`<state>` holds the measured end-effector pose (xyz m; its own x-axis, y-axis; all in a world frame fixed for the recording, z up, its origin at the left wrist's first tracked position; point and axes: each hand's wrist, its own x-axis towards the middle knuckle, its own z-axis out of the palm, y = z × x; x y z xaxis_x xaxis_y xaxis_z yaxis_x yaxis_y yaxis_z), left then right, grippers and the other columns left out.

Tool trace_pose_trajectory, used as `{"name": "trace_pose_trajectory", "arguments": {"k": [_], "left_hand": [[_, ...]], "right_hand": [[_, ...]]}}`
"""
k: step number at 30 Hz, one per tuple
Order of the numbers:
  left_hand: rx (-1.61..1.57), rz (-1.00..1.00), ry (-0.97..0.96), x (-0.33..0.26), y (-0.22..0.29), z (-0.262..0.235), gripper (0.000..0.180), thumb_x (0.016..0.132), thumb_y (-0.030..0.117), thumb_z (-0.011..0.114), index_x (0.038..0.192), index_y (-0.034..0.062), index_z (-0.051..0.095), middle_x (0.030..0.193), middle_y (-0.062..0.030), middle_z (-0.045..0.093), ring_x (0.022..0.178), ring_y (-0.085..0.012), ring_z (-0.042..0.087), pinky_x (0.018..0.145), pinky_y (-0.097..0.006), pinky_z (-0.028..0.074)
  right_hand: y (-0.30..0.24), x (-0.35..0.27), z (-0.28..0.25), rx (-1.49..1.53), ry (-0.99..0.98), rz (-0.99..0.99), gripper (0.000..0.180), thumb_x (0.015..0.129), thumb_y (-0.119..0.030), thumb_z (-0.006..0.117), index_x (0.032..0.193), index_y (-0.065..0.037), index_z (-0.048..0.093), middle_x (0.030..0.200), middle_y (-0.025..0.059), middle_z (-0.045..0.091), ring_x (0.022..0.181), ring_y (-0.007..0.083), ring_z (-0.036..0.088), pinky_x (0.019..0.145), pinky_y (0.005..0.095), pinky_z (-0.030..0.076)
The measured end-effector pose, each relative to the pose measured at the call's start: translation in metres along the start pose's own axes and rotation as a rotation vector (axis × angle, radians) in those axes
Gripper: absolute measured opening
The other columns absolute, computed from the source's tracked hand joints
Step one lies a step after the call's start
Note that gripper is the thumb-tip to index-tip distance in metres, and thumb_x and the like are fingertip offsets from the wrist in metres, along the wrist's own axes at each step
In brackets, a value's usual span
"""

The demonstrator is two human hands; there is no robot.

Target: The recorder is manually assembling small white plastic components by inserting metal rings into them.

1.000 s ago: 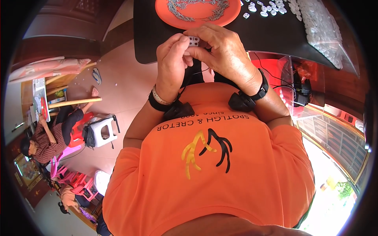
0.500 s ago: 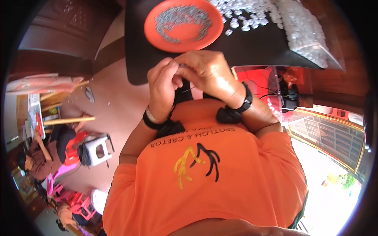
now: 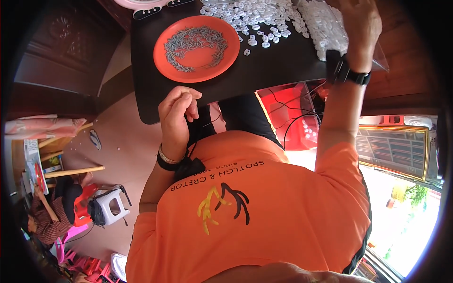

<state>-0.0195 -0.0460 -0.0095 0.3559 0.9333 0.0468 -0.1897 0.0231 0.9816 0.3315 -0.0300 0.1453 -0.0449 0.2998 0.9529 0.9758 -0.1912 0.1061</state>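
My left hand [image 3: 177, 111] hovers at the near edge of the black table [image 3: 283, 70], fingers curled shut, with nothing visible in them. Just beyond it stands an orange plate [image 3: 196, 47] holding a ring of small grey metal pieces. My right hand [image 3: 361, 23] is stretched out to the far right, over a clear bag of small white plastic pieces [image 3: 325, 33]. Its fingertips are hidden at the picture's top edge. A loose pile of the same white pieces [image 3: 255, 16] lies between plate and bag. Both wrists wear black bands.
Under the table stands a red crate [image 3: 283, 115] with black cables. A white stool [image 3: 111, 205] and red chairs are on the floor at lower left, where another person [image 3: 47, 217] sits. A barred window [image 3: 394, 146] is on the right.
My hands, pressed together on a small piece before my chest, have come apart. The right hand reached out to the bag of white pieces. The left stayed near the table edge.
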Motion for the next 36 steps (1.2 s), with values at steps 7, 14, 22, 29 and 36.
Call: {"name": "trace_pose_trajectory", "arguments": {"k": [7, 14, 22, 29, 36], "left_hand": [[0.011, -0.01, -0.006, 0.001, -0.002, -0.003, 0.022, 0.088, 0.014, 0.045, 0.083, -0.0002, 0.061, 0.059, 0.0007, 0.048, 0.051, -0.0058, 0.044, 0.047, -0.02, 0.031], [0.071, -0.042, -0.017, -0.002, -0.002, -0.004, 0.023, 0.089, 0.013, 0.044, 0.082, 0.0001, 0.061, 0.059, 0.0009, 0.048, 0.052, -0.0052, 0.043, 0.048, -0.02, 0.031], [0.067, -0.056, -0.015, -0.002, -0.003, -0.004, 0.023, 0.089, 0.014, 0.045, 0.082, 0.0001, 0.061, 0.06, 0.001, 0.049, 0.052, -0.0049, 0.043, 0.048, -0.02, 0.031], [0.061, -0.065, -0.025, -0.002, -0.002, -0.005, 0.022, 0.089, 0.016, 0.046, 0.085, 0.0012, 0.061, 0.059, 0.0018, 0.049, 0.052, -0.0043, 0.043, 0.048, -0.019, 0.03], [0.015, -0.045, -0.147, 0.002, -0.003, 0.004, 0.022, 0.091, 0.023, 0.047, 0.091, 0.0021, 0.056, 0.064, 0.0007, 0.051, 0.056, -0.0046, 0.044, 0.049, -0.02, 0.031]], "right_hand": [[-0.02, -0.046, 0.029, 0.567, -0.574, 0.135, 0.017, 0.079, -0.011, 0.064, 0.092, -0.002, 0.068, 0.086, 0.0146, 0.066, 0.078, 0.0269, 0.064, 0.068, 0.0334, 0.048], [-0.037, -0.1, 0.092, 0.502, -1.109, 0.046, 0.027, 0.078, -0.029, 0.061, 0.093, -0.008, 0.07, 0.089, 0.0115, 0.068, 0.084, 0.0288, 0.064, 0.074, 0.0372, 0.049], [-0.037, -0.117, 0.105, 0.435, -1.084, -0.029, 0.025, 0.077, -0.029, 0.061, 0.088, -0.007, 0.065, 0.083, 0.0121, 0.066, 0.081, 0.0313, 0.062, 0.074, 0.0409, 0.048], [-0.072, -0.102, 0.065, 0.87, -1.037, 0.307, 0.018, 0.086, -0.019, 0.063, 0.093, -0.003, 0.064, 0.077, 0.0048, 0.066, 0.072, 0.0116, 0.06, 0.066, 0.0253, 0.047], [-0.163, -0.115, -0.016, 1.53, -1.224, 0.499, 0.005, 0.084, -0.006, 0.065, 0.085, -0.001, 0.063, 0.076, -0.0003, 0.062, 0.072, 0.0048, 0.055, 0.064, 0.0209, 0.045]]}}
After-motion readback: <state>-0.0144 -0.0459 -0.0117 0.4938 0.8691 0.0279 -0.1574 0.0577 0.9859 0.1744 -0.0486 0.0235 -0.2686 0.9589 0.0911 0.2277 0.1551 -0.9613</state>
